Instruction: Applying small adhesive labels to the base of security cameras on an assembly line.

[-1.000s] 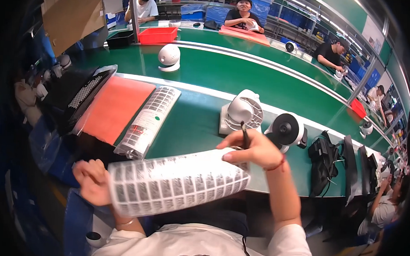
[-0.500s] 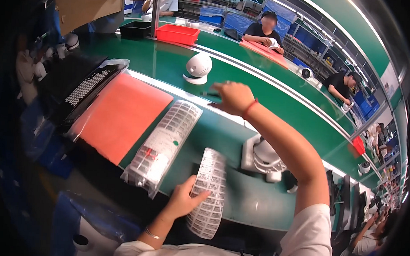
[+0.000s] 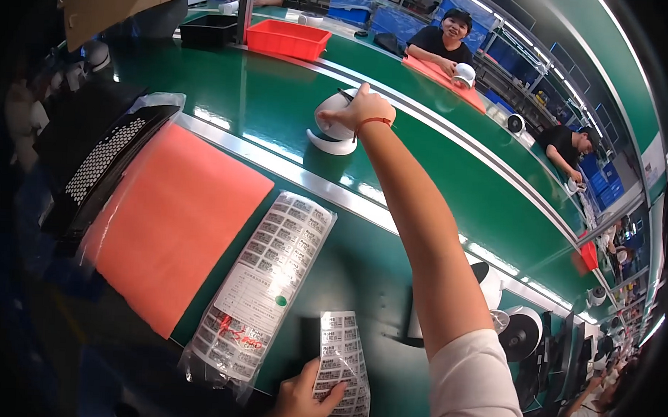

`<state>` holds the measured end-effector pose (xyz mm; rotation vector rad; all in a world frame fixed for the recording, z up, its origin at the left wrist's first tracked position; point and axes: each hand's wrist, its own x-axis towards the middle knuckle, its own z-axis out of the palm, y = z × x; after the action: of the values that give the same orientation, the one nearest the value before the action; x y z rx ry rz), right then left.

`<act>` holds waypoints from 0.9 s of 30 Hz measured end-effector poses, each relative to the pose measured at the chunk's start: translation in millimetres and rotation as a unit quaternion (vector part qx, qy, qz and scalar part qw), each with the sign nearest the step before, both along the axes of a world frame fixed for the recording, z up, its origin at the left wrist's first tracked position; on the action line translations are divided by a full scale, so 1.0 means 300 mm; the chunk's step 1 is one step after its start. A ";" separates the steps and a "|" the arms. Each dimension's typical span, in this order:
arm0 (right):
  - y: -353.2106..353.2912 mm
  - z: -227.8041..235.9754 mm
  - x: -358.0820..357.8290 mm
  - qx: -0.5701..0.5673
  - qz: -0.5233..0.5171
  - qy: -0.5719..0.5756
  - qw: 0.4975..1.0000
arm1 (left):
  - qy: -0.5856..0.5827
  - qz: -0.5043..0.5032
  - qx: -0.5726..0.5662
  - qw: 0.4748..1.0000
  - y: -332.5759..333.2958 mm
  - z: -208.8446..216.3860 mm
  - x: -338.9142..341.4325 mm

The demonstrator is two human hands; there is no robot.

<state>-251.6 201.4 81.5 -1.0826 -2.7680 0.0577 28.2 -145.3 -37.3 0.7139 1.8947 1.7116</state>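
Observation:
My left hand (image 3: 305,397) pinches a strip of printed stickers (image 3: 340,347) over the near edge of the green table. My right arm stretches across to the green belt. There my right hand (image 3: 364,113) grips a white round-headed camera (image 3: 331,146) on a curved stand, with fingers over its head. A thin dark tool (image 3: 345,96) shows by those fingers; its kind is unclear. Between the strip and an orange-pink mat (image 3: 192,210) lies a clear bag of sticker sheets (image 3: 268,273), with a white paper label and red handwriting.
Black perforated parts (image 3: 101,154) lie left of the mat. More white devices (image 3: 522,332) stand right of my arm, partly hidden by it. A red bin (image 3: 288,40) and a black bin (image 3: 208,29) sit beyond the belt. Co-workers sit across, one with a white device (image 3: 464,74).
My right hand has moved from beside the white camera onto it. The sticker strip and my left hand now appear lower in view. A co-worker opposite has raised their head.

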 end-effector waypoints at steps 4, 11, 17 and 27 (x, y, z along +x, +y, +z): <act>0.023 -0.018 -0.006 -0.062 0.002 0.015 0.998 | -0.005 -0.009 -0.006 1.000 -0.012 0.009 0.006; -0.006 0.100 0.175 0.009 0.073 0.072 0.995 | 0.088 0.016 0.001 0.996 -0.005 -0.038 0.005; -0.116 0.393 0.744 0.031 0.333 0.253 0.908 | 0.068 0.020 0.045 0.996 0.033 -0.063 0.006; -0.529 0.279 1.904 -0.225 0.183 0.152 0.945 | 0.067 -0.036 0.161 0.984 0.045 -0.052 0.005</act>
<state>319.6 42.7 165.0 -0.5471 -2.6829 0.8609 29.6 -131.8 -52.9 1.0312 1.6682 1.9907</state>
